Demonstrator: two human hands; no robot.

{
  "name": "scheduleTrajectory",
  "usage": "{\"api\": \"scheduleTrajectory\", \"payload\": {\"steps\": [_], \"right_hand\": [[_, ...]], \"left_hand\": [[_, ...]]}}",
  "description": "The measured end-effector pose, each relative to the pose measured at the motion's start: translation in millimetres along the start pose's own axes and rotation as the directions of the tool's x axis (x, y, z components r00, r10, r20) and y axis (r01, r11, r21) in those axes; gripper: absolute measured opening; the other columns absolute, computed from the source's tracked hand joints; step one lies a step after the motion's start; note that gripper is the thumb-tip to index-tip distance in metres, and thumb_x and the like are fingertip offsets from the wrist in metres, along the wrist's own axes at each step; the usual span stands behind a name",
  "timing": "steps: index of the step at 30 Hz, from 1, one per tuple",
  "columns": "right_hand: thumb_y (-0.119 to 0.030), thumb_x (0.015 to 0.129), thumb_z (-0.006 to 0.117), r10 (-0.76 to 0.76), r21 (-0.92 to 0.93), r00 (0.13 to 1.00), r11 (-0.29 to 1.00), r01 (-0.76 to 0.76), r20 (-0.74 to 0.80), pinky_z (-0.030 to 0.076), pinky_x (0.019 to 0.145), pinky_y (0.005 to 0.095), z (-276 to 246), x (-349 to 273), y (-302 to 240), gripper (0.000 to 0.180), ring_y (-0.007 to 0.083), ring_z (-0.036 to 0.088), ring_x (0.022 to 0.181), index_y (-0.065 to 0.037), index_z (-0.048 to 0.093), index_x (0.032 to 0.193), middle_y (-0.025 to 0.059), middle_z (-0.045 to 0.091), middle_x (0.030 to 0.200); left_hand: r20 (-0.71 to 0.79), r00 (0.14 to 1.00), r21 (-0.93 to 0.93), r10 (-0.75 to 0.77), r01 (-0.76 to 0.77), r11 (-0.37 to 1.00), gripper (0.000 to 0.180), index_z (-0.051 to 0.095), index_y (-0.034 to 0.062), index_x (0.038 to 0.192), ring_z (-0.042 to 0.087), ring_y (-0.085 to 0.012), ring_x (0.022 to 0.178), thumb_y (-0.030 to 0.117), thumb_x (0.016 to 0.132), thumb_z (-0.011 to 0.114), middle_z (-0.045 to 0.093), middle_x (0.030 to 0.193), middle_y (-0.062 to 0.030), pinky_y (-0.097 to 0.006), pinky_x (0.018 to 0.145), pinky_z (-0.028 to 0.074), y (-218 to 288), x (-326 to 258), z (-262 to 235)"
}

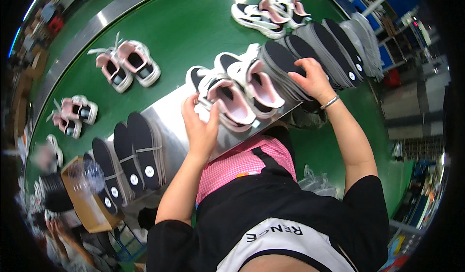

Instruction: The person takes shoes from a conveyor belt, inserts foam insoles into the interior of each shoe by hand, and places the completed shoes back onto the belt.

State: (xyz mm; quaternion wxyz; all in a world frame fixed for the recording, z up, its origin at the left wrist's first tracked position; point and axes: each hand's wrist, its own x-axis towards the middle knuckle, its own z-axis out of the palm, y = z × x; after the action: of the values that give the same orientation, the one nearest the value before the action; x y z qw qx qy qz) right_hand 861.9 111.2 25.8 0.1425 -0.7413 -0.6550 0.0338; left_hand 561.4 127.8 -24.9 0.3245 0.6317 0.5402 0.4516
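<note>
A pair of white, black and pink sneakers stands side by side on the metal ledge before me, the left sneaker (pixel 230 102) and the right sneaker (pixel 261 85), openings toward me. My left hand (pixel 199 129) is at the left sneaker's outer side, thumb and fingers apart, touching it without visibly closing on it. Over a stack of dark grey insoles (pixel 278 61) to the right, my right hand (pixel 316 82) reaches with thumb and forefinger spread. Its fingertips meet the insoles' upper side; the remaining fingers are partly hidden.
More insole stacks (pixel 334 54) lie at the right, and banded insole bundles (pixel 139 151) at the left. Sneaker pairs stand on the green surface (pixel 179 29): one pair (pixel 128 66) at left, another (pixel 271 12) far right. A cardboard box (pixel 89 206) sits lower left, near another person's hands (pixel 60 231).
</note>
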Motion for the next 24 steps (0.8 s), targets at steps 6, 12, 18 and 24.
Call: {"api": "scheduleTrajectory", "payload": {"steps": [6, 12, 18, 24], "right_hand": [[-0.031, 0.067, 0.069, 0.172, -0.168, 0.971, 0.975, -0.144, 0.164, 0.042, 0.077, 0.0364, 16.1, 14.9, -2.6, 0.037, 0.0267, 0.054, 0.091, -0.007, 0.055, 0.093, 0.0092, 0.057, 0.093], [-0.018, 0.069, 0.068, -0.130, 0.100, 0.974, 0.984, 0.150, -0.183, 0.043, 0.066, 0.0324, -22.2, 16.7, -13.3, 0.021, 0.0236, 0.055, 0.076, -0.002, 0.058, 0.077, 0.0108, 0.056, 0.081], [-0.009, 0.068, 0.061, -0.487, 0.061, 0.833, 0.870, 0.489, 0.262, 0.043, 0.057, 0.0278, -60.2, -17.7, -106.7, 0.010, 0.0198, 0.053, 0.068, -0.001, 0.055, 0.067, 0.0095, 0.053, 0.084], [-0.008, 0.065, 0.057, -0.503, -0.158, 0.682, 0.732, 0.663, 0.531, 0.049, 0.059, 0.0332, 9.9, -17.2, -128.0, 0.007, 0.0240, 0.056, 0.075, -0.003, 0.061, 0.067, 0.0110, 0.053, 0.082]], "left_hand": [[0.193, 0.980, -0.138, -0.042, 0.070, 0.988, 0.031, 0.053, -0.0015, 0.105, 0.054, -0.0335, 0.090, 0.022, 0.086, 0.048, 0.056, 0.100, -0.0196, -0.037, 0.079, 0.042, -16.9, 33.1, 26.8], [0.211, 0.958, -0.106, -0.197, 0.223, 0.969, 0.030, 0.055, -0.0014, 0.098, 0.055, -0.0344, 0.085, 0.025, 0.087, 0.047, 0.058, 0.091, -0.0193, -0.039, 0.075, 0.043, -27.2, 46.5, 41.7], [0.133, 0.991, 0.044, -0.015, 0.010, 0.999, 0.029, 0.056, -0.0019, 0.095, 0.056, -0.0353, 0.081, 0.025, 0.083, 0.051, 0.058, 0.086, -0.0195, -0.041, 0.071, 0.043, -21.3, 40.9, 44.0], [0.155, 0.986, 0.099, -0.063, 0.048, 0.994, 0.024, 0.056, 0.0004, 0.086, 0.055, -0.0355, 0.075, 0.024, 0.082, 0.052, 0.057, 0.079, -0.0182, -0.042, 0.067, 0.044, -8.9, 33.4, 50.4]]}}
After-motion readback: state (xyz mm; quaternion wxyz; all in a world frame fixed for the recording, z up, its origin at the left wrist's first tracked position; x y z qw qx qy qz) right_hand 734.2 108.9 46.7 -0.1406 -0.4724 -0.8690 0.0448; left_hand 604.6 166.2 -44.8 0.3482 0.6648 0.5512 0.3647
